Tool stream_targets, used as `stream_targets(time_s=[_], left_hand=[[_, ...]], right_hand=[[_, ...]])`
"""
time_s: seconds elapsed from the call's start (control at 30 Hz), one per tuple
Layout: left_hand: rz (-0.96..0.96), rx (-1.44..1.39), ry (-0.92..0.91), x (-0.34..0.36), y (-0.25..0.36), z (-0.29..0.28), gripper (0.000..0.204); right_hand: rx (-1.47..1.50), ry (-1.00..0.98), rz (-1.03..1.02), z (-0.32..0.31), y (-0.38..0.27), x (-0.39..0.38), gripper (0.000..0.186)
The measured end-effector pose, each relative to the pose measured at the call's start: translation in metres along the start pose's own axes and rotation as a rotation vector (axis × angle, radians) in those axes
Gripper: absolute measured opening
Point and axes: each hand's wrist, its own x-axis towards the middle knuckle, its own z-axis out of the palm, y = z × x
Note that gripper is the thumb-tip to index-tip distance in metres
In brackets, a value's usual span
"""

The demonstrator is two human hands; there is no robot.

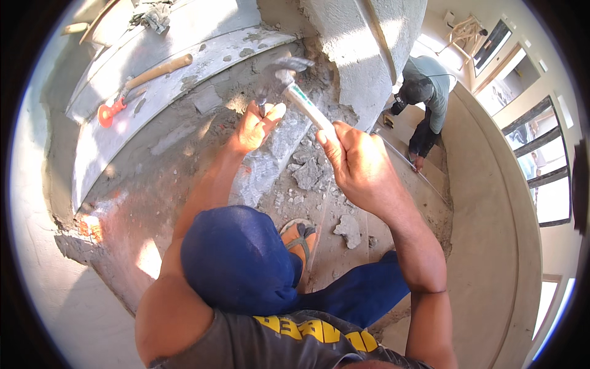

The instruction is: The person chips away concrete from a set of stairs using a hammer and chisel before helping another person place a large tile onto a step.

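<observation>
A claw hammer (310, 111) with a pale handle is gripped in my right hand (364, 165), its metal head tilted to the left over the broken ground. My left hand (253, 129) pinches a short dark metal chisel (263, 106), which is mostly hidden by my fingers. The hammer head hangs just above and right of that hand, apart from the chisel. Under both hands lies rough, chipped concrete (255, 172), with a heap of grey rubble (309, 174) beside it. A separate broken chunk (349, 231) rests near my sandalled foot (300, 243).
Up left, a curved pale stone step (212, 64) carries a wooden-handled tool (158, 71) and a red suction-cup-like piece (110, 114). A plastered column (362, 61) rises ahead. Another person (430, 92) crouches at the right beside a long thin rod (418, 174). A curved wall (491, 215) bounds the right.
</observation>
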Motion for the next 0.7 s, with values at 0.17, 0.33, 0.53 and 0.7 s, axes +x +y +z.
stream_targets(time_s=[0.17, 0.33, 0.53, 0.7], left_hand=[[0.021, 0.138, -0.007, 0.002, 0.015, 0.002, 0.038], [-0.049, 0.125, -0.011, 0.001, 0.012, 0.007, 0.033], [-0.025, 0.066, -0.008, -0.001, 0.007, -0.011, 0.037], [-0.050, -0.095, 0.025, 0.010, 0.012, -0.001, 0.043]], right_hand=[[0.525, 0.514, -0.245, -0.036, -0.059, -0.003, 0.043], [0.050, 0.246, -0.226, 0.004, 0.002, 0.010, 0.035], [0.182, 0.267, -0.221, -0.031, -0.053, 0.022, 0.042], [0.468, 0.620, -0.554, -0.037, -0.069, 0.050, 0.038]])
